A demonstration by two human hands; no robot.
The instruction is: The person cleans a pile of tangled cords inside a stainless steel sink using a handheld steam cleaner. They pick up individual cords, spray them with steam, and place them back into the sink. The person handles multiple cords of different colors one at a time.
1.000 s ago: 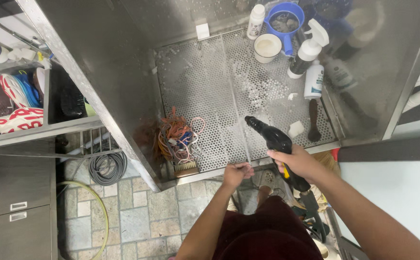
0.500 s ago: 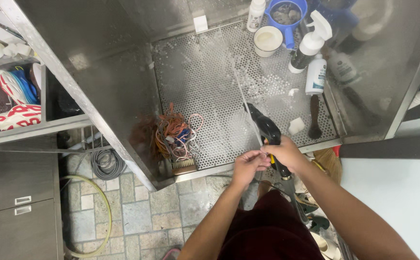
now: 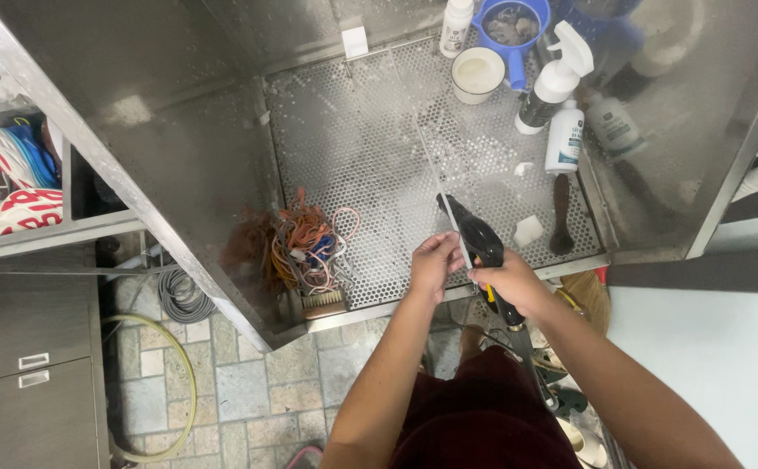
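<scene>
My right hand (image 3: pixel 511 285) grips the handle of a black spray gun (image 3: pixel 474 236) with a hose running down from it, held over the front edge of a perforated steel tray (image 3: pixel 370 165). My left hand (image 3: pixel 435 262) is up against the left side of the gun's body, fingers curled on it. The gun's nozzle points away toward the middle of the tray.
A tangle of coloured laces (image 3: pixel 303 247) and a scrub brush (image 3: pixel 316 303) lie at the tray's front left. At the back right stand a white cup (image 3: pixel 477 73), a blue scoop (image 3: pixel 513 28), a spray bottle (image 3: pixel 553 80) and a white bottle (image 3: pixel 564 137). A dark brush (image 3: pixel 560 214) lies by the right wall. Hoses (image 3: pixel 179 300) lie on the tiled floor.
My left hand has risen from the tray's front edge to the spray gun and now touches its body. The right hand has drawn the gun slightly nearer.
</scene>
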